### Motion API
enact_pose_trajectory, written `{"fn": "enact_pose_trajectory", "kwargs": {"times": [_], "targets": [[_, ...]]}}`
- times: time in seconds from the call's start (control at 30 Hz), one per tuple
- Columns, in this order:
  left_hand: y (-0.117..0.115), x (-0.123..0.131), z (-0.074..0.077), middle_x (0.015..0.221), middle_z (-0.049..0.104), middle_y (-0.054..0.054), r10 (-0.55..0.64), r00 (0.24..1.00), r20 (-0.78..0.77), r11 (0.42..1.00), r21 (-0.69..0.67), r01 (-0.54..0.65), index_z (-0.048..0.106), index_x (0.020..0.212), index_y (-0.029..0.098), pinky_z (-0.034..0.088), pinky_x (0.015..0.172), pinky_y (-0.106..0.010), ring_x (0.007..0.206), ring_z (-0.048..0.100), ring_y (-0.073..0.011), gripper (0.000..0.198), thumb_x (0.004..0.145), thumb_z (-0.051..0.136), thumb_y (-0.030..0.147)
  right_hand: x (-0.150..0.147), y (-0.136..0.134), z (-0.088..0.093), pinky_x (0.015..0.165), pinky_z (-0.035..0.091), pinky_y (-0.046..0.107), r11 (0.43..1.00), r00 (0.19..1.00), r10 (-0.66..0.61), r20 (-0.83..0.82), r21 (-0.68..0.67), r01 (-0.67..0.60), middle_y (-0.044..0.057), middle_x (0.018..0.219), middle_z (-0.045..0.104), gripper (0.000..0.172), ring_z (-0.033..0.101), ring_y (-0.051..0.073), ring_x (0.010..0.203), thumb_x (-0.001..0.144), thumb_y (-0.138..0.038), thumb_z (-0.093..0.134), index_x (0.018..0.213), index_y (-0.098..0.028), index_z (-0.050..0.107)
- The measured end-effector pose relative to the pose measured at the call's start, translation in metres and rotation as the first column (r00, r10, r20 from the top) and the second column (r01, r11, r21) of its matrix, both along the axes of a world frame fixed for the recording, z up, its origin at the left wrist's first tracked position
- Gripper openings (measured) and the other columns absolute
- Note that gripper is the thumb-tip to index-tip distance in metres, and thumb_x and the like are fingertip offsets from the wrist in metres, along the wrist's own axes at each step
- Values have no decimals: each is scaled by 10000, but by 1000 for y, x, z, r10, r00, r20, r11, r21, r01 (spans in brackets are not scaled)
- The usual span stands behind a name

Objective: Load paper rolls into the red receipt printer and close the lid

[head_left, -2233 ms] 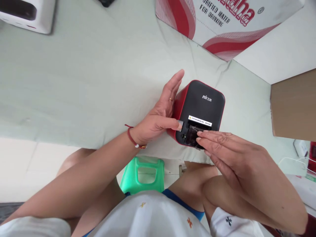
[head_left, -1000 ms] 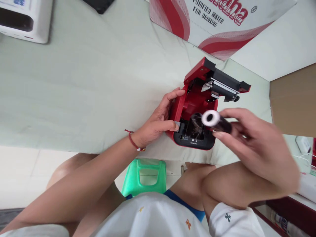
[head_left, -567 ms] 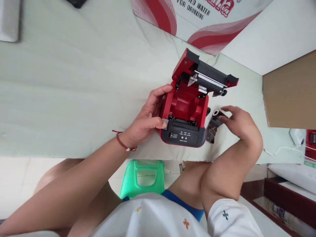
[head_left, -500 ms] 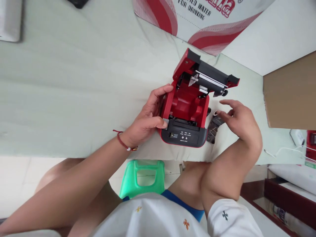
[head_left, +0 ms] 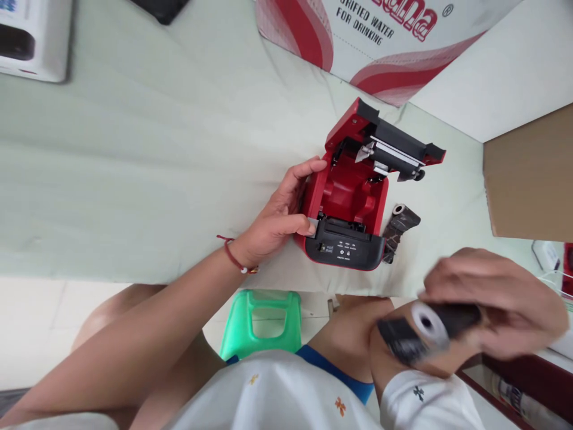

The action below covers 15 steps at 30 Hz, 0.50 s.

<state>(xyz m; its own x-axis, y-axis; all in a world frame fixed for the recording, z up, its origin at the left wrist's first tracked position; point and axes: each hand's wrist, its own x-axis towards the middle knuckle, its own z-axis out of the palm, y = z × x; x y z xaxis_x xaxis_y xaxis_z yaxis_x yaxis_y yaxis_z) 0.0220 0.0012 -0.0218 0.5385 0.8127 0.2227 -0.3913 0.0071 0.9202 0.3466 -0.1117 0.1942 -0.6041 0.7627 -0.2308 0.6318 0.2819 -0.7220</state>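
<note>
A red and black receipt printer (head_left: 351, 197) stands on the cloth with its lid raised and its red paper bay showing nothing inside. My left hand (head_left: 286, 218) grips the printer's left side, its thumb lying on the grey latch (head_left: 312, 227). At the lower right, my right hand (head_left: 496, 298), blurred by motion, holds a paper roll (head_left: 427, 322) with a white core end and a loose black printed strip. To the printer's right lies a small spool with a crumpled dark strip (head_left: 398, 230), touched by neither hand.
A drinking-water carton (head_left: 380, 48) stands behind the printer, with a brown cardboard surface (head_left: 532, 173) at the right. A white device (head_left: 36, 42) and a black object (head_left: 163, 7) sit at the upper left. Below the table edge is a green stool (head_left: 262, 322).
My right hand has moved from beside the small spool down to the lower right, and a paper roll is now in it. My left hand keeps its grip on the printer. The view has shifted slightly.
</note>
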Motion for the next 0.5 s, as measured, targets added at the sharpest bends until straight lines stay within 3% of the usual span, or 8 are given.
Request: {"fn": "enact_pose_trajectory", "kwargs": {"times": [0.07, 0.1, 0.2, 0.27, 0.37, 0.5], "targets": [[0, 0, 1, 1899, 510, -9, 8, 1000, -13, 1000, -2, -8, 580, 1658, 460, 633, 1322, -583, 1707, 578, -391, 847, 899, 876, 696, -13, -1, 4, 809, 663, 307, 995, 996, 51, -80, 92, -43, -16, 995, 884, 307, 842, 164, 828, 1205, -582, 646, 1337, -434, 881], [0, 0, 2, 1898, 510, -9, 11, 1000, -21, 1000, -4, -12, 577, 1657, 457, 635, 1318, -582, 1706, 579, -388, 831, 914, 863, 693, -24, 3, 2, 817, 664, 307, 990, 998, 9, -68, 141, 1, -10, 1029, 889, 311, 843, 165, 846, 1212, -576, 631, 1334, -441, 883], [-2, 0, 5, 1889, 520, -7, 5, 1000, -24, 1000, -18, -6, 572, 1657, 451, 634, 1314, -573, 1684, 600, -378, 798, 937, 850, 655, -69, 28, -14, 750, 661, 338, 929, 950, -294, 101, 266, 259, 59, 1201, 877, 288, 810, 201, 841, 1162, -474, 730, 1370, -340, 878], [-2, 0, 6, 1882, 527, -4, -1, 1000, -10, 999, -34, 0, 581, 1652, 446, 612, 1334, -572, 1687, 593, -381, 808, 917, 871, 619, -97, 44, -28, 759, 669, 378, 877, 887, -421, 192, 337, 343, 83, 1210, 869, 304, 783, 220, 791, 1110, -331, 749, 1381, -268, 869], [-4, 2, 5, 1869, 537, -1, 1, 999, 49, 997, -79, 3, 602, 1643, 424, 546, 1387, -587, 1723, 535, -410, 852, 861, 910, 557, -121, 58, -42, 896, 692, 471, 847, 801, -494, 340, 395, 355, 113, 1251, 869, 383, 833, 306, 938, 1085, -236, 686, 1433, -230, 847], [-5, 3, 4, 1858, 534, 13, -23, 991, 131, 988, -148, 43, 609, 1641, 422, 470, 1424, -618, 1722, 499, -442, 908, 799, 944, 464, -131, 65, -50, 1053, 675, 559, 857, 697, -507, 506, 381, 347, 136, 1359, 866, 424, 843, 405, 1190, 1097, -207, 630, 1472, -242, 824]]}}
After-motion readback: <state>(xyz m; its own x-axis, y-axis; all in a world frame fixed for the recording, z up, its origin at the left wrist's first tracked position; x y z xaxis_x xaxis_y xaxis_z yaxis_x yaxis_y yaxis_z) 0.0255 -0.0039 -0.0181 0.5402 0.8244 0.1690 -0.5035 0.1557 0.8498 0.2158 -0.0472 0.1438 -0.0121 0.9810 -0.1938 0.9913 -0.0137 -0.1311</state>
